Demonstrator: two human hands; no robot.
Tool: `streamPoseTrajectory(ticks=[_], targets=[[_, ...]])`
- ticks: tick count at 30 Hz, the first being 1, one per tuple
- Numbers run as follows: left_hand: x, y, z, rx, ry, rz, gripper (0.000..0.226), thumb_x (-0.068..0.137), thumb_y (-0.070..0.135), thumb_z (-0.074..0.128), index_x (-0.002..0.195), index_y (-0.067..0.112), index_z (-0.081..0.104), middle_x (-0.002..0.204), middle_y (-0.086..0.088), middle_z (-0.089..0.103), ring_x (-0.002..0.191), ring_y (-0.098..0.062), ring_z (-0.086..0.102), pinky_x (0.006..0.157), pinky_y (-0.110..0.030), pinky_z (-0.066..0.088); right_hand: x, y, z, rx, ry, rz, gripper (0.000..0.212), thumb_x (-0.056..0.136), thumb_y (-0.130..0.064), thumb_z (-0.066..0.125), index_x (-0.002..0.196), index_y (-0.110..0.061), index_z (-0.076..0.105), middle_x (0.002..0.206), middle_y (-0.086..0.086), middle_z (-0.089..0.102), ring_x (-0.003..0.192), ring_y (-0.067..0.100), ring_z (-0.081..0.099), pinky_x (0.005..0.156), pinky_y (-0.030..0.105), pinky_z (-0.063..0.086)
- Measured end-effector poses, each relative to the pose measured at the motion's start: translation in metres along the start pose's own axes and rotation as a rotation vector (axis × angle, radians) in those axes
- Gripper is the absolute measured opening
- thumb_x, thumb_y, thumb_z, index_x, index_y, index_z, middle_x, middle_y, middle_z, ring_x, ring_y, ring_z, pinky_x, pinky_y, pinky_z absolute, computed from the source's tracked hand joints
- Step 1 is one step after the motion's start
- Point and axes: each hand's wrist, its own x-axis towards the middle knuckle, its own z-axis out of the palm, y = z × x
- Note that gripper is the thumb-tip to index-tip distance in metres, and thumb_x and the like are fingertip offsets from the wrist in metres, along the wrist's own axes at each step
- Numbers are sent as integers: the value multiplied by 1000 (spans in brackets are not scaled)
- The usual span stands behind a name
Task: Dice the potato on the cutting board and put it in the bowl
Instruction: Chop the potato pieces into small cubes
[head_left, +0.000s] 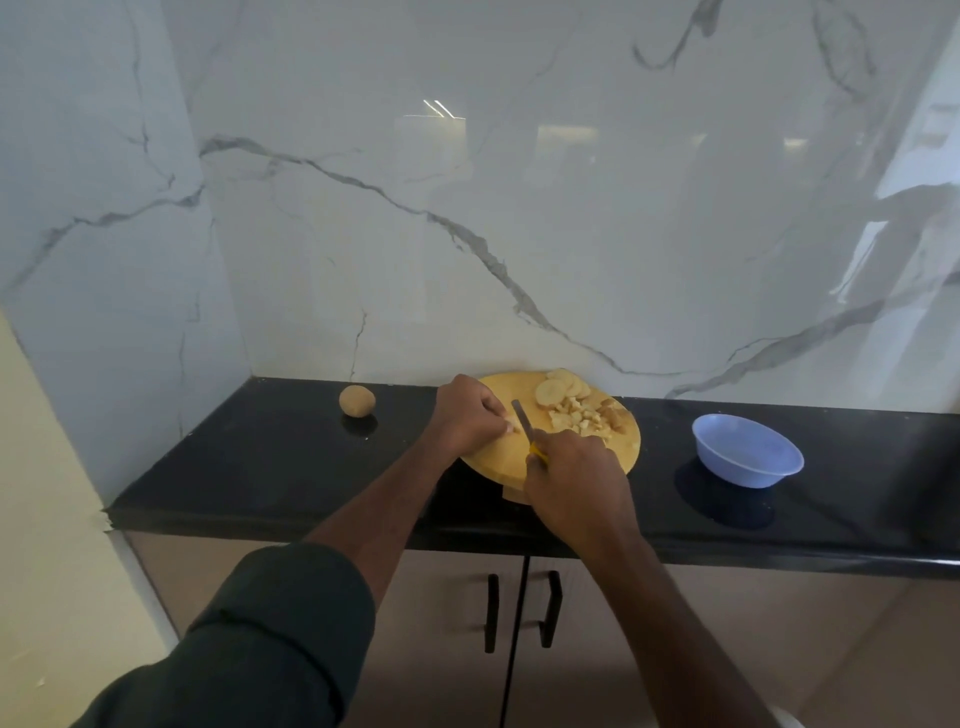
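Here no writing or brand shows on anything. The potato is cut up on the round wooden board (498, 457), which lies on the black counter (260, 467) against the marble wall (467, 208). Pale round slices (563, 387) overlap at the board's far edge; just in front of them sits a heap of small pale dice (576, 415), with a few browner bits at its right side. The left hand (467, 415) is curled over a small pale piece (513, 427) near the board's middle, fingertips pinching it down. The right hand (576, 483) grips the yellow handle of a knife (523, 420), whose blade stands right beside those fingertips, at the piece. A whole unpeeled potato (357, 400) rests on the counter, left of the board and well apart from it. The blue bowl (748, 449) stands to the right of the board, apart from it; no potato shows inside.
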Motion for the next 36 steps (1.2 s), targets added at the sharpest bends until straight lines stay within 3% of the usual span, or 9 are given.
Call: streamPoseTrajectory(ticks=[6, 12, 16, 20, 23, 27, 32, 36], targets=[[3, -1, -1, 23, -1, -6, 13, 74, 8, 83, 87, 9, 82, 86, 1, 77, 69, 6, 58, 55, -1, 40, 4, 1, 6, -36, -28, -32, 38, 102, -31, 48, 138, -25, 61, 103, 5, 67, 86, 22, 54, 68, 32, 42], [4, 0, 1, 36, 17, 2, 11, 77, 6, 81, 87, 6, 82, 85, -3, 77, 70, 2, 59, 63, -8, 45, 5, 1, 7, -43, -47, -26, 37, 100, -30, 49, 133, -24, 64, 95, 3, 67, 84, 23, 60, 69, 34, 51], [6, 0, 1, 30, 25, 14, 5, 77, 5, 80, 82, 5, 82, 81, -5, 77, 76, -3, 66, 73, -21, 55, 13, 2, 8, 22, -106, 8, 36, 97, -28, 52, 127, -17, 68, 85, 2, 63, 74, 19, 61, 63, 33, 52], [7, -1, 0, 33, 12, 23, 5, 78, 7, 82, 83, 6, 82, 82, -5, 77, 84, -10, 71, 80, -27, 58, 23, 4, 6, 142, -166, 69, 35, 92, -25, 56, 120, -9, 70, 89, 3, 69, 70, 18, 64, 63, 40, 58], [7, -1, 0, 32, 10, 31, 5, 79, 8, 82, 84, 6, 82, 82, -5, 77, 83, -10, 70, 80, -27, 57, 24, 0, 7, 112, -177, 74, 33, 93, -25, 55, 119, -11, 69, 85, 2, 66, 71, 20, 64, 62, 39, 57], [7, 0, 0, 18, 18, 17, 8, 80, 9, 82, 86, 4, 82, 87, -7, 78, 87, -12, 71, 82, -25, 55, 21, -11, 10, -62, -161, 22, 23, 95, -27, 51, 107, -11, 63, 90, 5, 58, 82, 27, 60, 65, 34, 46], [5, -1, 2, 11, 19, 9, 10, 77, 8, 83, 86, 5, 81, 87, -7, 78, 81, -7, 68, 71, -13, 50, 12, -12, 10, -81, -156, -16, 21, 95, -27, 51, 103, -12, 62, 90, 5, 60, 79, 23, 59, 66, 35, 51], [4, 0, 1, -10, 17, 8, 12, 77, 8, 84, 88, 5, 81, 88, -4, 78, 86, -9, 70, 80, -20, 55, -4, -5, 6, -69, -154, -30, 24, 98, -29, 49, 111, -14, 63, 87, 1, 59, 77, 18, 57, 66, 35, 52]])
